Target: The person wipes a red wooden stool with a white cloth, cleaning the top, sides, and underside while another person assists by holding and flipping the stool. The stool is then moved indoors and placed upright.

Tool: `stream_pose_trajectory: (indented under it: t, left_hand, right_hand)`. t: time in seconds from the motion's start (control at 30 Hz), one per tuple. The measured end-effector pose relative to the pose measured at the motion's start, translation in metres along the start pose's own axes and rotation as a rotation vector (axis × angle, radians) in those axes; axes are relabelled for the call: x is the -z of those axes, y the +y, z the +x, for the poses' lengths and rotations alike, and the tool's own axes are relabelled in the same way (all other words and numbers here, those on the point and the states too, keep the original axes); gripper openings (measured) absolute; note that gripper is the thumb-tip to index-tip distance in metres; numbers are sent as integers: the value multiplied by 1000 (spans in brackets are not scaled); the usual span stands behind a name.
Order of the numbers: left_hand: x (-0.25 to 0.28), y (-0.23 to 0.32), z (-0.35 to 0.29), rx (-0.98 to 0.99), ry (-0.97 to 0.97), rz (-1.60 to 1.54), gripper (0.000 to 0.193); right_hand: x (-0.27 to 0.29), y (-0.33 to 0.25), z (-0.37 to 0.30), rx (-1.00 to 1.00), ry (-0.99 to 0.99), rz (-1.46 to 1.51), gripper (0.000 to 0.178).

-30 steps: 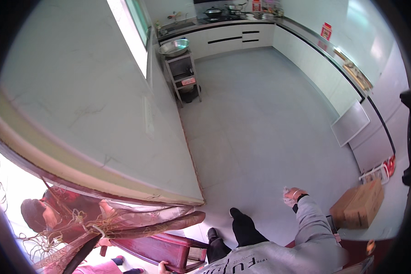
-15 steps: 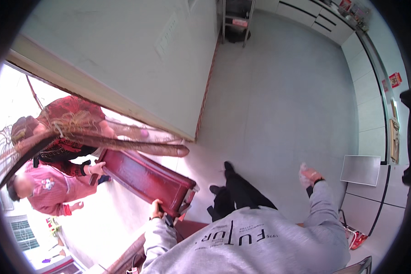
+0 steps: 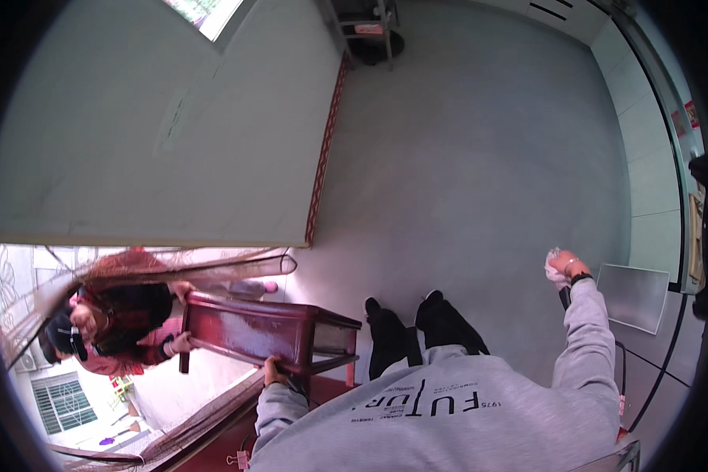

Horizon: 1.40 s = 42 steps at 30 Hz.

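Note:
A dark red wooden table (image 3: 248, 329), long and narrow with a worn glossy top, spans the doorway at the left. My left hand (image 3: 274, 373) is closed on the near edge of it; the thumb side shows and the other fingers are hidden. Another person (image 3: 122, 322) in dark and red clothes has both hands at the table's far end. Away to the right, my right hand (image 3: 573, 266) is closed round a crumpled whitish cloth (image 3: 556, 271), held above the floor.
A pale wall (image 3: 157, 141) with a red patterned base strip ends at the doorway. A curtain bundle (image 3: 236, 267) hangs across the opening. At right stand a silvery panel (image 3: 633, 297) and white cabinets (image 3: 653, 177). A metal rack (image 3: 366, 35) stands at the far side of the grey floor (image 3: 464, 157).
My view has turned, and the table lies more level in it. The other person has come out from behind the curtain bundle. My left hand stays on the table; my right still holds the cloth.

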<state>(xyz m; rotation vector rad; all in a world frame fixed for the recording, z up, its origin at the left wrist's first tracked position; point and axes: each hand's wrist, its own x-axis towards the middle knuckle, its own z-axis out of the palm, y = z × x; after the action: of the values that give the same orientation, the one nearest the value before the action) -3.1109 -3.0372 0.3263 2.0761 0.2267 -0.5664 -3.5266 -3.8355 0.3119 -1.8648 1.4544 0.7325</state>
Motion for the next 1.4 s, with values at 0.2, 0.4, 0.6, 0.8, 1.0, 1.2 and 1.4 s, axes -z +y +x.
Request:
stream_pose_trajectory:
  t: [0.2,0.4,0.6,0.8,1.0,1.2,1.4]
  left_hand:
    - [31,13,67,549,96,-356,27]
    - [57,-4,84,48,7,46,44]
    - [60,53,117,136,-67,238,73]
    - [47,128,186,632,248,-330,48]
    - [-2,188,206,525,198,-144,34]
    - [-16,220,220,878,475,-832,24]
    - [16,196,172,527,189,-404,43]
  right_hand:
    - [76,-218,22,126,136,-18,59]
    - [108,-274,61,222,282,-94,53]
    - [141,-184,56,-82,207,-273,29]
    - [194,-201,105,-137,11,-368,45]
    - [158,-422,176,169,-228,-110,56]
    - [1,-617,112,334,-751,209,37]
    - [-107,-679,-37,365,-972,116,40]
